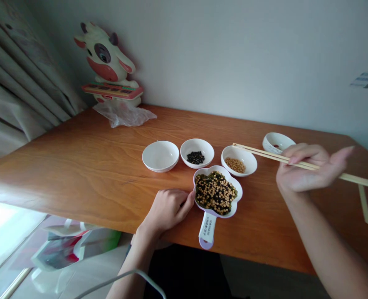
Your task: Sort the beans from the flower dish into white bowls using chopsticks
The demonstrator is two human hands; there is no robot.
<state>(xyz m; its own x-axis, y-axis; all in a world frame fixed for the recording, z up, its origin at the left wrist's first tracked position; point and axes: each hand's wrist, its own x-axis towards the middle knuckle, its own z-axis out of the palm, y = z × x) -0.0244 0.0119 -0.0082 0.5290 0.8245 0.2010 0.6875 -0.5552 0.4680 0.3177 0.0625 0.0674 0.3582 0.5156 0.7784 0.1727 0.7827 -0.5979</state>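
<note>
My right hand (pixel 305 166) is turned palm up, gripping a pair of wooden chopsticks (pixel 265 154). Their tips are at the far rim of a white bowl of yellow beans (pixel 235 165). My left hand (pixel 170 207) rests near the table's front edge, fingers curled, its fingertips at the left rim of a flower-shaped dish (pixel 240 192). That white and lilac dish holds mixed yellow, black and green beans (pixel 215 193), and its labelled handle (pixel 207 226) points towards me. Black beans (pixel 195 157) lie in a white bowl (pixel 197 144) behind it.
Another white bowl (pixel 160 156) stands at the left of the row. Beyond my right hand, a white bowl (pixel 277 141) contains something small and dark red. A cow-shaped toy keyboard (pixel 110 66) and a clear plastic bag (pixel 124 115) are at the back left, near the curtain (pixel 18 83).
</note>
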